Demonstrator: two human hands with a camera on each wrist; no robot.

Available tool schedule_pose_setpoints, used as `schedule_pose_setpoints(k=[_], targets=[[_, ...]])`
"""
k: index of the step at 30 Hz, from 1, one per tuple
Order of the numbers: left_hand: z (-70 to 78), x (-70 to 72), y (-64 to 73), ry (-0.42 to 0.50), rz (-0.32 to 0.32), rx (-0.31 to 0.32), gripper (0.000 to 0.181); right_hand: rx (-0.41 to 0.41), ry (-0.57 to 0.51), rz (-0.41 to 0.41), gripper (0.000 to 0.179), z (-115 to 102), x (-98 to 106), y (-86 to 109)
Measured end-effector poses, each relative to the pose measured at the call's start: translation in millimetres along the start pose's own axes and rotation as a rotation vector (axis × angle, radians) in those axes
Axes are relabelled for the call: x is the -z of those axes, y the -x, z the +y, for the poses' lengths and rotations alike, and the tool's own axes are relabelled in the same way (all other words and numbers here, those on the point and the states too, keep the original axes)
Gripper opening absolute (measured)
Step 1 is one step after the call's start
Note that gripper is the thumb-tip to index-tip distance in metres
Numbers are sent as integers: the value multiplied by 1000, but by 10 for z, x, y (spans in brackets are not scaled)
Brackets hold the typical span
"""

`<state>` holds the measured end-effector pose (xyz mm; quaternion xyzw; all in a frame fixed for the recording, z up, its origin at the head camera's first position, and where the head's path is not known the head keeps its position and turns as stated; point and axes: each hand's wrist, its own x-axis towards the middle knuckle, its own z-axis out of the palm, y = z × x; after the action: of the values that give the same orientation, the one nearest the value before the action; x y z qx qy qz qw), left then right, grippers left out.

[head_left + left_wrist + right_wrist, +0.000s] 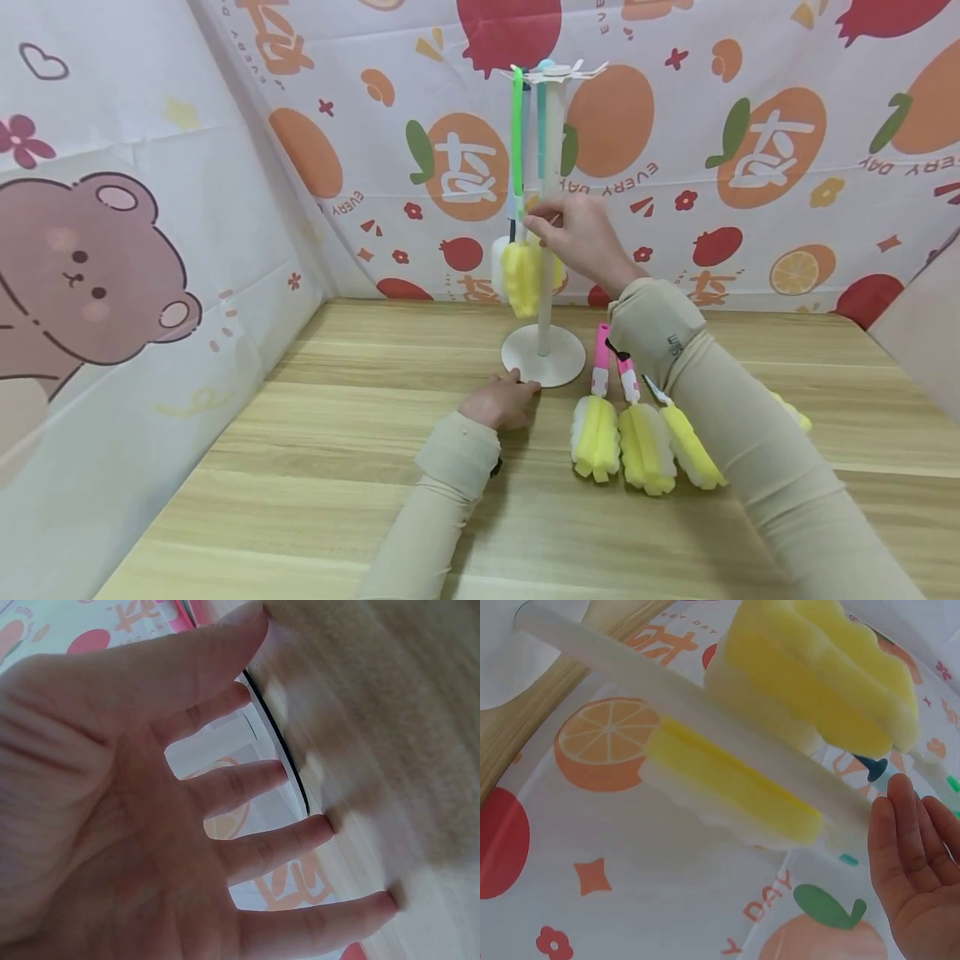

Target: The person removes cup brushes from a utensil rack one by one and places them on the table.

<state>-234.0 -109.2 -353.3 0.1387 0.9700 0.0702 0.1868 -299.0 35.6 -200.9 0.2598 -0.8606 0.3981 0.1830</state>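
With three hanging brushes (542, 137) at the stand (545, 312) and at least four loose brushes (596, 433) on the table (300, 467), between four and six o'clock from our right hand (583, 237), we judge ourselves nearly halfway. That hand seems to pinch the green-handled brush (518, 162), at its nine o'clock; our left hand (498, 404), fingers spread, touches the stand's base (558, 362).

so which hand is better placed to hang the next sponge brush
Probably the right hand: the loose sponge brushes lie on its side, while the left hand touches the stand's base.
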Motion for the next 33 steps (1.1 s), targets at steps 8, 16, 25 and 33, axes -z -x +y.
schedule_pose_setpoints(k=[8, 16, 25, 33], targets=[[-7, -8, -9, -9, 2, 5, 53, -20, -10, 36, 26, -73, -81, -40], [-13, 0, -1, -6, 4, 0, 54, -83, 12, 67, 32, -133, -166, -81], [5, -39, -2, -20, 21, -17, 51, -137, 37, 120, 30, -180, -275, -133], [8, -16, -19, -44, 32, -47, 51, 4, 238, 228, 29, -128, -434, -88]])
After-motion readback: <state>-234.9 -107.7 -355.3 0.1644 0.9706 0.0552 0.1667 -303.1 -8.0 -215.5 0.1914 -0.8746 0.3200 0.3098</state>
